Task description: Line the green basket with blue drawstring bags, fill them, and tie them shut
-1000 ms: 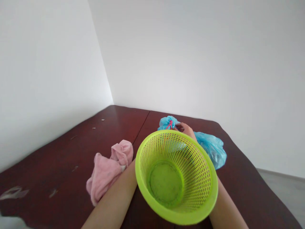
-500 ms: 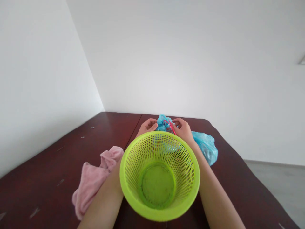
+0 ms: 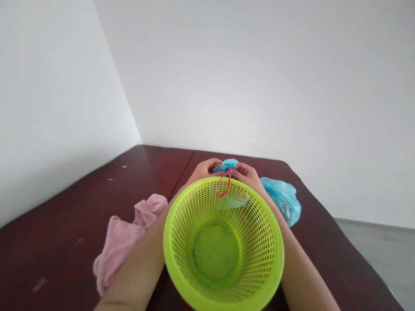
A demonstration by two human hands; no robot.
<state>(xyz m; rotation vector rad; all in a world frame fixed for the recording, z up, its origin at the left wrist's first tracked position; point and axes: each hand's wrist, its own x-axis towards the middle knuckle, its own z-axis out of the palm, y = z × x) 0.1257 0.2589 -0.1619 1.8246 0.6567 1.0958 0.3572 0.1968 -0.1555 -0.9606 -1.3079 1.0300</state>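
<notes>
Beyond the far rim of a green plastic basket (image 3: 215, 255), both hands are closed on a bunched blue plastic bag (image 3: 229, 163). My left hand (image 3: 207, 169) pinches the bag's left side, and my right hand (image 3: 248, 173) grips it from the right. A thin red drawstring loop (image 3: 223, 183) hangs from the bunched part over the basket's far rim. More blue plastic (image 3: 282, 198) spreads on the table right of my right forearm; whether it joins the held piece is hidden. The basket stands between my forearms, its mouth facing me and its bottom showing through.
A crumpled pink cloth (image 3: 125, 239) lies beside my left forearm, partly behind it. The dark red table (image 3: 71, 224) meets white walls at the back and left, and its edge curves on the right. Small white scraps (image 3: 110, 179) lie on the left side.
The red loop has swung from beside my right fingers to hang down over the basket's rim. Both hands have shifted slightly, and the bunched plastic sits a little further right and lower.
</notes>
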